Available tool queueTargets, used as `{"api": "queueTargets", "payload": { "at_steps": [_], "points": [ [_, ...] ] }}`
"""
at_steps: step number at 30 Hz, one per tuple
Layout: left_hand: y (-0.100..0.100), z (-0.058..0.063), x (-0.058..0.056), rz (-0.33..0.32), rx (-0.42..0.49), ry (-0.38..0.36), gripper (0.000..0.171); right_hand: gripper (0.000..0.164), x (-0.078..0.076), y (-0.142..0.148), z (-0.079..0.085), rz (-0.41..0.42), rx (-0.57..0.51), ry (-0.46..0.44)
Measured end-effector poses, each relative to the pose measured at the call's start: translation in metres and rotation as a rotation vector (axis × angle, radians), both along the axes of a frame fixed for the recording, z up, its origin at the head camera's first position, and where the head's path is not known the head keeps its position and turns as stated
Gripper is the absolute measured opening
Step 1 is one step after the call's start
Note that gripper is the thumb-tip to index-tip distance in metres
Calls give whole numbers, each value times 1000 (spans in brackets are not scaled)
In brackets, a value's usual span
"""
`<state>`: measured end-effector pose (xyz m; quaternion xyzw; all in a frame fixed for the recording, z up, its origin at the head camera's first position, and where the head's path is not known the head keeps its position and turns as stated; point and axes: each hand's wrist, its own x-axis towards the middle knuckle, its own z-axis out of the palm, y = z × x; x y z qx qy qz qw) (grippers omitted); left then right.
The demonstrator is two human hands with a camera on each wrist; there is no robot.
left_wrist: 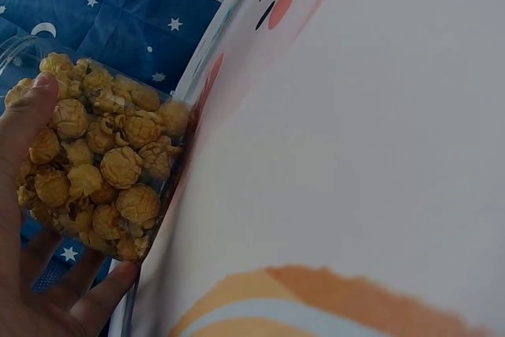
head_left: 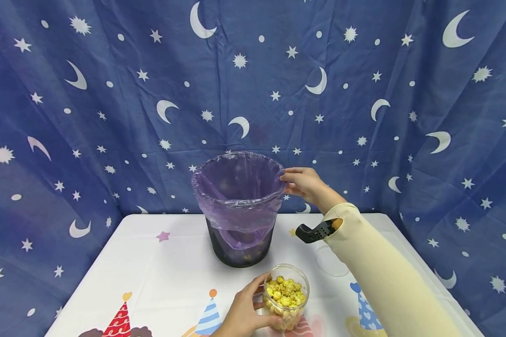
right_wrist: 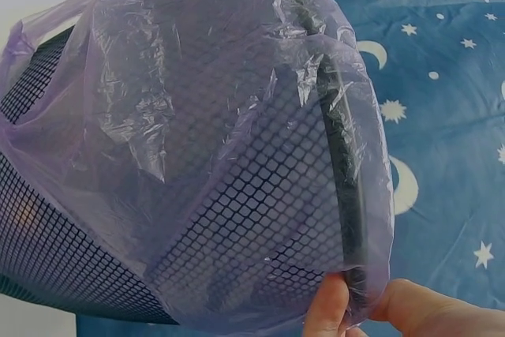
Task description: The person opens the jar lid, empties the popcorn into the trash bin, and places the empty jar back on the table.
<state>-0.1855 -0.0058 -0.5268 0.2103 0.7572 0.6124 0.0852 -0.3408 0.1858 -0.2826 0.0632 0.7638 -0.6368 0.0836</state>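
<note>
A black mesh trash can (head_left: 241, 252) stands toward the back of the table, lined with a translucent purple bag (head_left: 236, 215) folded over its rim. My right hand (head_left: 305, 185) pinches the bag-covered rim on the right side; in the right wrist view the thumb and fingers (right_wrist: 327, 305) sit on both sides of it. Closer to me, my left hand (head_left: 250, 309) grips a clear round jar (head_left: 286, 306) from its left side. Yellow popcorn (left_wrist: 102, 155) fills much of the jar, which appears upright with its top uncovered.
A clear round lid (head_left: 331, 260) lies on the white tablecloth (head_left: 164, 262), partly behind the right forearm. Party hats are printed on the cloth. A blue curtain (head_left: 130, 117) with moons and stars hangs behind and beside the table.
</note>
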Motion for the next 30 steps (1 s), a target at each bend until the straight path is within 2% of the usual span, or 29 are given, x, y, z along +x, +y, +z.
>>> {"api": "queueTargets", "payload": {
  "at_steps": [12, 19, 30],
  "points": [
    [-1, 3, 2, 11, -14, 2, 98, 56, 8, 31, 1, 8, -17, 16],
    [-1, 1, 2, -8, -8, -6, 94, 56, 15, 50, 0, 19, -23, 18],
    [-2, 3, 3, 5, -10, -11, 94, 60, 17, 58, -1, 51, -79, 11]
  ]
}}
